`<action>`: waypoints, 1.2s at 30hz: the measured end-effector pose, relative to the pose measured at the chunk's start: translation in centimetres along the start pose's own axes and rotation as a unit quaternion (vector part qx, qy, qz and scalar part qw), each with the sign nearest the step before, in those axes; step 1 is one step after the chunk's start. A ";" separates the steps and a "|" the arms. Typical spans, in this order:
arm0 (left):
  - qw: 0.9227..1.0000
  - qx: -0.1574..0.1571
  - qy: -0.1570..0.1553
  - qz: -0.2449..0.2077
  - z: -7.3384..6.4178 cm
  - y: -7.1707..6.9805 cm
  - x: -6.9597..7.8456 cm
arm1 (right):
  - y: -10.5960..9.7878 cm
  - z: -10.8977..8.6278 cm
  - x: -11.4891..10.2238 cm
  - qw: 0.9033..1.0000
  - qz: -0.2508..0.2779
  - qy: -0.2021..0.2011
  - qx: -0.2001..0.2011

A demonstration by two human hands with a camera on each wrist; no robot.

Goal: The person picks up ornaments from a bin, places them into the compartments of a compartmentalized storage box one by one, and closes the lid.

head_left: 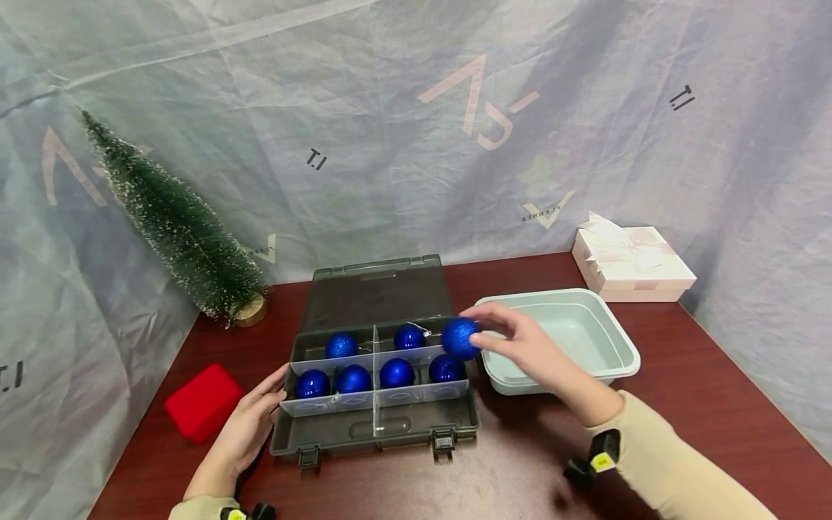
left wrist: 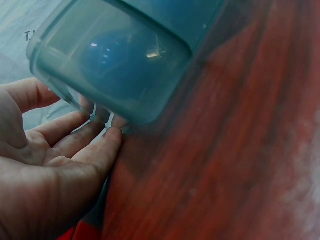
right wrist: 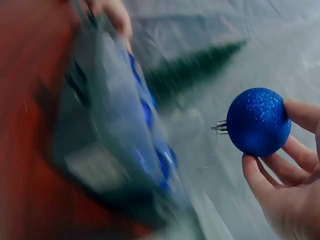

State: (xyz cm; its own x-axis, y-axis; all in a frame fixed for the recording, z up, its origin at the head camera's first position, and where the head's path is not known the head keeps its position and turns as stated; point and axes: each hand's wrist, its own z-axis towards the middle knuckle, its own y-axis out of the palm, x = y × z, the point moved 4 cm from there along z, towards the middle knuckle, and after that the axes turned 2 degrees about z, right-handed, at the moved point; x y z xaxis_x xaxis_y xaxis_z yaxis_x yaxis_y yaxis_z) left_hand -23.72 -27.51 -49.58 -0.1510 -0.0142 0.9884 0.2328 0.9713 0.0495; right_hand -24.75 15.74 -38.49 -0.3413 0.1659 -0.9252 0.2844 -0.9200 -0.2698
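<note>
From where I stand, the person's right hand point(head_left: 520, 339) pinches a glittery blue ball with a silver cap point(head_left: 460, 338) between thumb and fingertips, held clear over the far right corner of an open grey, see-through plastic box point(head_left: 422, 419). Six other blue balls point(head_left: 397, 373) sit in its far and middle rows. The left hand point(head_left: 250, 415) has loosely bent fingers resting against the box's left end, not clenched. The pale green plastic basin point(head_left: 617, 339) stands just right of the box. I'd worry about that round ball slipping, since only fingertips hold it; it could strike the rim and roll away. The cap's thin thread might snag the clear divider point(head_left: 375, 338), and a slackened left hand could let the box slide.
</note>
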 end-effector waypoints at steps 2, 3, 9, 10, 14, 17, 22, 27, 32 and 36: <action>1.000 0.000 -0.002 0.000 0.0 0.0 -0.1 | 2.2 0.5 -0.1 1.000 0.021 0.000 -0.016; 1.000 0.000 -0.003 0.001 0.0 0.0 -0.1 | 3.3 0.7 -0.1 0.999 0.031 0.003 -0.025; 1.000 -0.002 0.000 0.007 0.1 -0.1 0.1 | 9.5 2.0 -0.9 0.995 0.073 0.012 -0.071; 1.000 -0.002 -0.001 0.008 0.1 -0.1 0.2 | 10.5 2.2 -1.0 0.994 0.079 0.015 -0.078; 1.000 0.003 -0.009 0.025 0.1 -0.2 0.0 | 14.2 2.6 -1.0 0.990 0.106 0.032 -0.092; 0.999 0.007 -0.012 0.034 0.0 -0.2 -0.1 | 16.5 2.7 -0.6 0.987 0.127 0.045 -0.087; 0.999 0.002 -0.003 0.035 0.0 -0.2 -0.2 | 19.1 2.1 0.6 0.988 0.125 0.052 -0.073; 0.999 0.007 -0.010 0.034 0.1 -0.2 -0.2 | 20.0 1.7 1.3 0.996 0.072 0.022 -0.054; 0.999 0.013 -0.024 0.028 0.1 -0.2 -0.2 | 20.3 1.4 1.3 0.999 0.005 -0.019 -0.044; 0.999 0.014 -0.026 0.030 0.0 -0.3 -0.3 | 20.6 1.4 1.3 0.999 -0.014 -0.032 -0.033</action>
State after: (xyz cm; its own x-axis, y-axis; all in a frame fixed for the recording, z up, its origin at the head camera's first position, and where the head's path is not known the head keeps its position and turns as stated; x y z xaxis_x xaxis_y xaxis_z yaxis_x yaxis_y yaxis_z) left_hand -23.79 -27.81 -49.89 -0.1883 0.0551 0.9806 0.2167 0.9761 -0.0133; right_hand -20.57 -3.47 -44.94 -0.4063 0.1656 -0.8986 0.3320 -0.8895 -0.3140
